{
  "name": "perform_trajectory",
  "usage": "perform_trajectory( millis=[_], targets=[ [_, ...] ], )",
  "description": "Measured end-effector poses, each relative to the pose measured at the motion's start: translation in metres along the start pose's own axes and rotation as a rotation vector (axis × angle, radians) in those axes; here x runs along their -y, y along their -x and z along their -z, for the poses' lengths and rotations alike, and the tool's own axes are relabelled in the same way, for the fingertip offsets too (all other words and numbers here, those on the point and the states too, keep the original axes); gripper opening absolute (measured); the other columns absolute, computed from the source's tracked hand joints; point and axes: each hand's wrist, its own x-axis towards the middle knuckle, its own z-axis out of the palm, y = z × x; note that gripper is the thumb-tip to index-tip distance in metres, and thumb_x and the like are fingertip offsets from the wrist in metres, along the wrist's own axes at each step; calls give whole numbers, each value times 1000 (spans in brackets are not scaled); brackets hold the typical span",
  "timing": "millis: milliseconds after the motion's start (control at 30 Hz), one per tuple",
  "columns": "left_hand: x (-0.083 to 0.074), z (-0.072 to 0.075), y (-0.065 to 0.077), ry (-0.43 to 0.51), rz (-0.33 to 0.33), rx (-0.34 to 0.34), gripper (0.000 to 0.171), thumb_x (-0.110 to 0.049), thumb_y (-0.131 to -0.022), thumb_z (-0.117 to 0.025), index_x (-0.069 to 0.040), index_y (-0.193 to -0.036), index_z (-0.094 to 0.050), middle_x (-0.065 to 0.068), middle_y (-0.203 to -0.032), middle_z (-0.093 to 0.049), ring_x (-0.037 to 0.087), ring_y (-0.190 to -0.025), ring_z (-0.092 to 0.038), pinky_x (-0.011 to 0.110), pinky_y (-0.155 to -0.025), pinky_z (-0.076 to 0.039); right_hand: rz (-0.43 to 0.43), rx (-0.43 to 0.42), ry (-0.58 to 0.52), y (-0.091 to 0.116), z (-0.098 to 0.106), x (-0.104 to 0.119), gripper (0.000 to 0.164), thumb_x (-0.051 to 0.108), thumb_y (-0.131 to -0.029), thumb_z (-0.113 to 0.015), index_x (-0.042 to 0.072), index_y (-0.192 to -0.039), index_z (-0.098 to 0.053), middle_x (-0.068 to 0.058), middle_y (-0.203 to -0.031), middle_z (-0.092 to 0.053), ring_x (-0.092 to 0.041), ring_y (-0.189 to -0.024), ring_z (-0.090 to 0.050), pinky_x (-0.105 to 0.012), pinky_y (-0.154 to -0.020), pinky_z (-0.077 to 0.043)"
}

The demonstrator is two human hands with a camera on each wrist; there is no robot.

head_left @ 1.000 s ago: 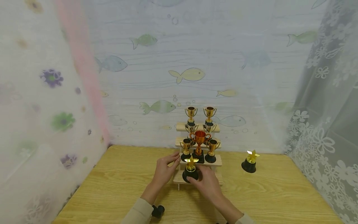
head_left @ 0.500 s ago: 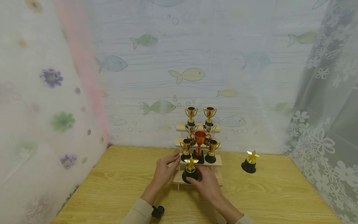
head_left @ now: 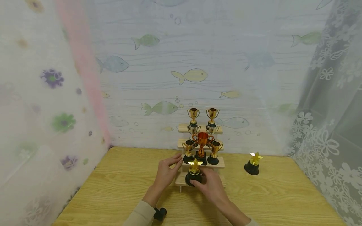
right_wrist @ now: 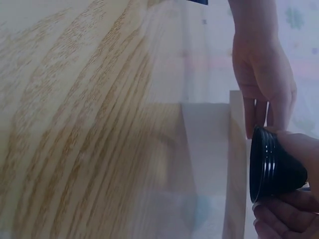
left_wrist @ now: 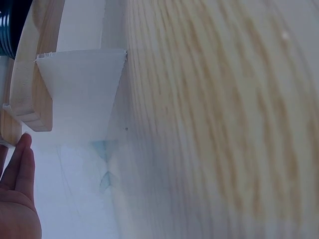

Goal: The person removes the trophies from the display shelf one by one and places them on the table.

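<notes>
In the head view my right hand (head_left: 212, 185) grips a small trophy with a gold star on top (head_left: 195, 168) by its black base, just above or at the lowest step of a wooden tiered display stand (head_left: 181, 181). The right wrist view shows the fingers and thumb around that flared black base (right_wrist: 271, 167), tilted in that view beside the step edge. My left hand (head_left: 165, 171) is at the stand's left side. Its extended fingers (left_wrist: 24, 159) reach the ends of the wooden steps in the left wrist view; whether they press firmly is unclear.
Gold cups (head_left: 212, 114), silver cups (head_left: 212, 128) and a larger red-orange cup (head_left: 202, 139) stand on the upper steps. A second star trophy (head_left: 252, 164) stands on the table (head_left: 271, 191) to the right. A small black object (head_left: 160, 213) lies near my left sleeve.
My right hand has shifted the star trophy very slightly to the right and nearer to me. The left hand stays in place at the stand.
</notes>
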Motion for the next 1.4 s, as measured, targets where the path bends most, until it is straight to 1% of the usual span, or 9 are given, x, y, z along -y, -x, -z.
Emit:
perform_trajectory(
  millis=[100,200,333,533,667,767,933,1067,1400],
  targets=[
    [1,-1,0,0,-1,-4,28,-18,-102,-67,-1,-123,-74,12,-132,-68,29,-123,-65,46,-95,-57,4,1,1,1,4,1,51,33,-85,-85,10,-127,-71,-8,-117,-73,-26,-105,-69,-47,-88,-59],
    [2,-1,-1,2,-6,-5,28,-18,-102,-67,-2,-122,-75,9,-132,-69,29,-123,-65,46,-95,-57,4,-1,5,3,8,1,51,33,-85,-85,9,-128,-71,-9,-118,-73,-29,-106,-70,-49,-90,-58],
    [4,-2,-1,8,-5,-1,27,-18,-102,-67,-2,-122,-75,11,-132,-68,29,-123,-65,46,-95,-57,-7,-4,5,5,12,-1,52,33,-86,-85,8,-129,-70,-9,-121,-72,-31,-109,-68,-53,-93,-56],
    [4,-1,1,12,30,6,27,-18,-101,-68,-4,-123,-75,7,-133,-68,25,-124,-64,43,-96,-57,-11,-14,-7,8,15,-4,51,32,-85,-86,11,-129,-70,-8,-122,-71,-29,-109,-68,-52,-93,-56],
    [1,-1,1,6,15,-5,26,-15,-100,-69,-2,-122,-75,8,-132,-68,28,-122,-65,45,-94,-58,-29,-13,-13,9,17,-4,50,30,-85,-86,13,-129,-70,-6,-123,-71,-27,-110,-68,-51,-94,-56],
    [0,-1,1,4,19,-9,26,-14,-100,-69,-1,-122,-75,7,-132,-68,29,-122,-65,45,-94,-58,-36,-12,-13,9,18,-5,50,28,-85,-86,14,-130,-69,-6,-123,-71,-26,-110,-68,-50,-95,-56],
    [2,-2,1,5,11,-5,26,-12,-100,-69,-1,-122,-74,8,-133,-68,29,-123,-65,45,-94,-58,-20,-30,-6,10,19,-7,50,27,-84,-86,13,-129,-70,-6,-123,-71,-27,-108,-69,-50,-94,-56],
    [1,-1,1,9,21,-3,26,-13,-100,-68,-1,-122,-75,6,-133,-68,28,-124,-64,44,-95,-57,-12,-41,1,12,21,-9,50,26,-84,-87,12,-129,-70,-7,-122,-71,-28,-109,-69,-51,-94,-56],
    [-2,-1,1,11,18,-15,25,-10,-99,-69,-1,-122,-75,7,-132,-68,29,-123,-65,45,-95,-57,-80,-36,10,13,29,-10,52,27,-85,-86,9,-132,-69,-10,-125,-70,-30,-112,-68,-53,-97,-55]
  ],
)
